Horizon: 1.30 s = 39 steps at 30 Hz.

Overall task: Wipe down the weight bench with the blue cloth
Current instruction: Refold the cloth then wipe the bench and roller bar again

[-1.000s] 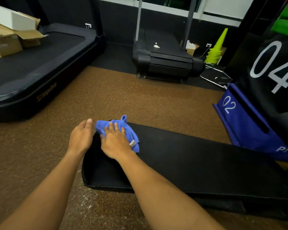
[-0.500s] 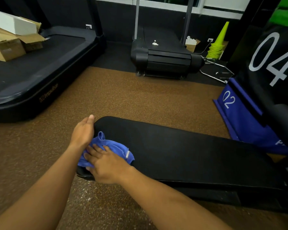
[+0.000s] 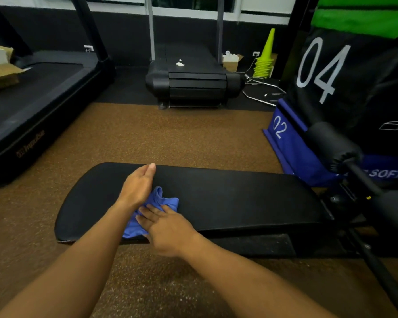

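The blue cloth (image 3: 155, 204), soft, light and bunching easily, lies crumpled on the weight bench (image 3: 228, 198) pad near its rounded end, pinned flat under the right hand (image 3: 168, 228)'s spread fingers, best pressed across its middle, the left hand (image 3: 137, 188) open beside it, gripping nothing

Gym: treadmills (image 3: 189, 81), weight bench (image 3: 216, 198), stacked cones (image 3: 263, 63), rubber floor (image 3: 170, 134).

Weight bench (image 3: 228, 200): black padded top, matt, faintly grained. Blue cloth (image 3: 163, 201): soft, crumpled fabric. Floor (image 3: 170, 138): brown speckled rubber, rough. Treadmill (image 3: 193, 83): black plastic, slight sheen. Cones (image 3: 265, 58): glossy yellow-green plastic. Boxes (image 3: 2, 74): plain brown cardboard.
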Available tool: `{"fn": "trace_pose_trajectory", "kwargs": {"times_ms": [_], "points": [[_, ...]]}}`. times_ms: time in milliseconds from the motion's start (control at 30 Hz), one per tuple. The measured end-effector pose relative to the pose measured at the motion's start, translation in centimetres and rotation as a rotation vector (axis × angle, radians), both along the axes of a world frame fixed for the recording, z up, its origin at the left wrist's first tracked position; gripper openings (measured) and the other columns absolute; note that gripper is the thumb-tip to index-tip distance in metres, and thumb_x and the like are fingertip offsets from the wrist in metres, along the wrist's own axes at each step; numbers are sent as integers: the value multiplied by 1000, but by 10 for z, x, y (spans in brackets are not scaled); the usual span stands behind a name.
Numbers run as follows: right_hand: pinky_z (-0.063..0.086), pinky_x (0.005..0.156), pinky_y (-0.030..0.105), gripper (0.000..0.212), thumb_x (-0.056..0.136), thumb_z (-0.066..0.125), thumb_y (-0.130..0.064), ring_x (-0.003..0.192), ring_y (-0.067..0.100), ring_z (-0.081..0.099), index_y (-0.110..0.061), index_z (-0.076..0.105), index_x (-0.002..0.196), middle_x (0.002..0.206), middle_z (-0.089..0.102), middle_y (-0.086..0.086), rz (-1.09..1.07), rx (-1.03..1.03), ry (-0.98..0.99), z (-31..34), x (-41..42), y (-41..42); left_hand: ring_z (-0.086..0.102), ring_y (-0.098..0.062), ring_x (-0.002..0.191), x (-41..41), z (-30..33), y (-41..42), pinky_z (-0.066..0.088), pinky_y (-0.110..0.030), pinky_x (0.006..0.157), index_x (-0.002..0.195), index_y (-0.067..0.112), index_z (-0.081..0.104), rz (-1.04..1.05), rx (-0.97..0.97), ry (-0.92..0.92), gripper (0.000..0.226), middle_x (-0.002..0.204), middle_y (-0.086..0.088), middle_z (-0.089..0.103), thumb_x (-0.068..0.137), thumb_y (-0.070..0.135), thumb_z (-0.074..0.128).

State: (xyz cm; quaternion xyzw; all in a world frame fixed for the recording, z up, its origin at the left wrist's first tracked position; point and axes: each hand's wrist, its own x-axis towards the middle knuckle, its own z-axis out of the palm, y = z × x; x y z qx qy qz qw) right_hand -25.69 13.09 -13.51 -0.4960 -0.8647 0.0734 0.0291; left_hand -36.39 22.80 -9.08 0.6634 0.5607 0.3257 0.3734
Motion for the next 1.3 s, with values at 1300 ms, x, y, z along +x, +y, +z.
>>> {"fn": "trace_pose_trajectory", "kwargs": {"times_ms": [1300], "points": [[21, 118, 49, 43, 98, 46, -27, 137, 27, 41, -8, 53, 136, 141, 54, 13, -277, 32, 232, 6, 105, 69, 24, -5, 147, 134, 6, 29, 24, -36, 121, 145, 19, 52, -76, 236, -103, 41, 155, -1, 44, 108, 32, 39]]}}
